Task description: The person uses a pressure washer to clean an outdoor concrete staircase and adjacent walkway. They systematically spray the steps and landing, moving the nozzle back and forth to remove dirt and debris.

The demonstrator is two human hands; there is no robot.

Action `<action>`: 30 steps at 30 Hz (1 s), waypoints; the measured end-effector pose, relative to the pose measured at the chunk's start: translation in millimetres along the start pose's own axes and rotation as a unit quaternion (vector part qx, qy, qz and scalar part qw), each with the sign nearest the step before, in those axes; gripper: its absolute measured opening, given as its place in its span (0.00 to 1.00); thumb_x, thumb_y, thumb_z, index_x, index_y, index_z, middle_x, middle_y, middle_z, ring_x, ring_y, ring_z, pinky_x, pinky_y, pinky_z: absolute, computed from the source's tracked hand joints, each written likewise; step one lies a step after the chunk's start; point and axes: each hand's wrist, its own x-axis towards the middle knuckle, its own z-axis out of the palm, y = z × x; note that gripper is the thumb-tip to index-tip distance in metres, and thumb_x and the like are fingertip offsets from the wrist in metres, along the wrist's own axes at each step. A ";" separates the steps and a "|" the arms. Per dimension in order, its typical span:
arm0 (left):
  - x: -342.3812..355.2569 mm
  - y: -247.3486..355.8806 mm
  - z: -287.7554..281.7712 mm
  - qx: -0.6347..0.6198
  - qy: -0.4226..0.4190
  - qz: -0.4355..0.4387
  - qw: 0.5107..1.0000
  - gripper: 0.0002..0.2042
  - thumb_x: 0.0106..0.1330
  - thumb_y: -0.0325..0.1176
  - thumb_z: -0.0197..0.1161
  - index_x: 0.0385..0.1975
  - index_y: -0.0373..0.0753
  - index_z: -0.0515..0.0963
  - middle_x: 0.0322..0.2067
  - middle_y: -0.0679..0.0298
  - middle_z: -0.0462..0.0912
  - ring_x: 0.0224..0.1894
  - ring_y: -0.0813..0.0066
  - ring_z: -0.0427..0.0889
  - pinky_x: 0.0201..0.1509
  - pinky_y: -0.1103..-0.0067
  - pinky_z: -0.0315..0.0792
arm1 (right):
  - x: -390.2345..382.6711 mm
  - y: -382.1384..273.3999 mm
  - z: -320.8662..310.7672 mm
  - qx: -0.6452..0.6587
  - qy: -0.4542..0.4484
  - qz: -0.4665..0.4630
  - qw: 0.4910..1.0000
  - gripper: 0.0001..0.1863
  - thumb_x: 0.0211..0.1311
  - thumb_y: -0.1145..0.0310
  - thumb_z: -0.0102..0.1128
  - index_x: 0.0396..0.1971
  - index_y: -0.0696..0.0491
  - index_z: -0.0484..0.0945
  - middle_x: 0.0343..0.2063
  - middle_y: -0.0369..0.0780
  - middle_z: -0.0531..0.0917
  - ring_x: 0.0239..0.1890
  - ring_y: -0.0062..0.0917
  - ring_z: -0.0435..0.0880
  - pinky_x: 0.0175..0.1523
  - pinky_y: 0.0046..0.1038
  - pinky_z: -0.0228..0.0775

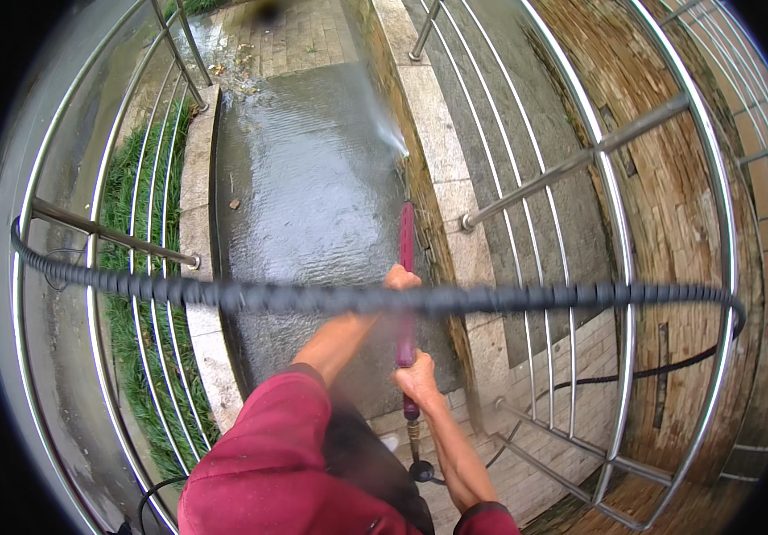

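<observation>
My left hand [399,277] grips the upper part of a magenta spray wand [406,232], partly hidden behind a black ribbed hose [330,300] that stretches blurred across the view in front of it. My right hand [414,379] is wrapped round the wand's lower part, above a brass fitting [414,432] with a black round piece [421,470] below it. A white water spray [388,134] shows beyond the wand's tip, along the foot of the stone edge on the right of a wet channel [286,187].
Steel railings [607,178] run along both sides, with a strip of grass [125,178] and pale stone kerb [197,169] on the left. A weathered stone wall [669,383] stands at the right, crossed by a thinner black hose [656,370]. A paved surface [277,36] lies at the far end.
</observation>
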 end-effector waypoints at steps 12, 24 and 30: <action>-220.5 -239.2 223.6 -0.096 -0.043 -0.115 0.988 0.12 0.57 0.26 0.68 0.35 0.29 0.73 0.26 0.56 0.77 0.22 0.65 0.79 0.23 0.67 0.75 | -251.9 246.4 -147.4 -0.067 -0.109 0.104 0.986 0.14 0.41 0.74 0.58 0.32 0.63 0.79 0.27 0.55 0.83 0.36 0.45 0.85 0.43 0.40 0.73; -337.8 -395.7 301.8 -0.212 -0.052 -0.261 0.940 0.11 0.54 0.18 0.64 0.35 0.30 0.70 0.25 0.53 0.75 0.21 0.60 0.78 0.24 0.64 0.79 | -394.8 358.5 -180.0 -0.167 -0.154 0.153 0.962 0.18 0.48 0.70 0.61 0.41 0.62 0.79 0.36 0.59 0.83 0.46 0.53 0.81 0.51 0.42 0.74; -286.3 -341.6 252.4 -0.171 -0.055 -0.185 0.966 0.07 0.54 0.20 0.64 0.30 0.30 0.73 0.19 0.55 0.75 0.19 0.62 0.78 0.22 0.65 0.76 | -339.3 321.7 -136.2 -0.051 -0.102 0.084 0.990 0.17 0.48 0.72 0.57 0.40 0.60 0.79 0.36 0.60 0.82 0.46 0.55 0.81 0.50 0.44 0.73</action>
